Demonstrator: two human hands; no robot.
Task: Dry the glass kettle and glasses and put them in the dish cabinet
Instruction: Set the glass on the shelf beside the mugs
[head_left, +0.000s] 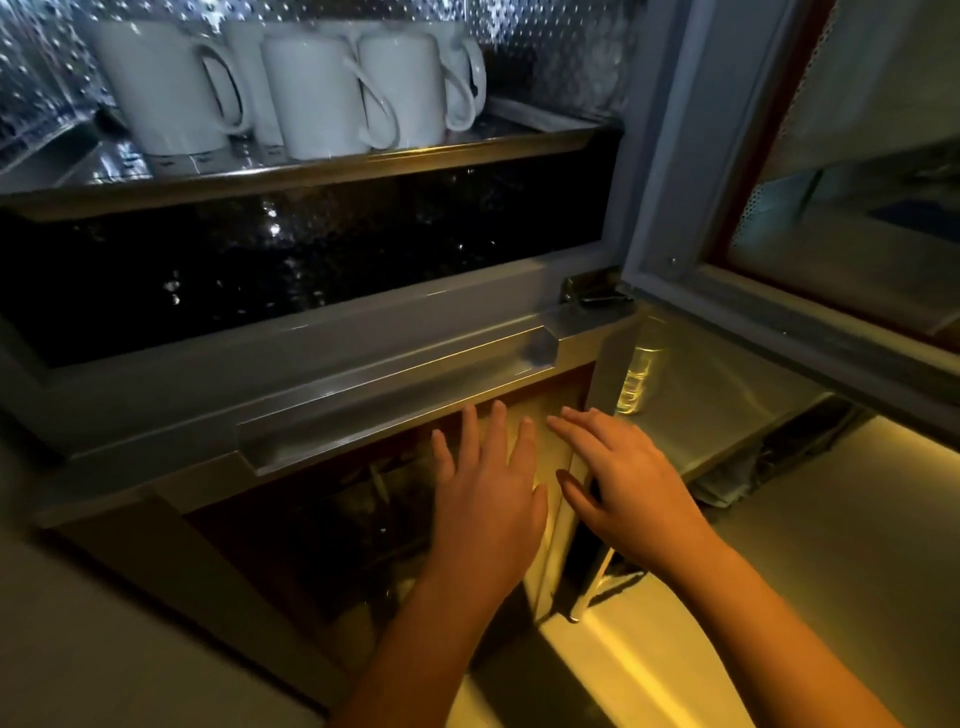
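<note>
Head view: both hands, left hand (485, 499) and right hand (631, 483), fingers spread and empty, press lower cabinet door (332, 525); glasses (641, 371) at two o'clock might rattle if slammed.

Four mugs (291, 88) stand close together on the upper shelf (322, 161) of the dish cabinet (332, 332), toward its left half. The cabinet's door (727, 156) stands swung out at the right. Below the shelf lies an empty compartment, and under the cabinet's bottom rail sits a lower door. A glass (641, 371) stands just right of that rail, behind the right hand (631, 483). The left hand (488, 493) lies flat beside it, over the lower door.
</note>
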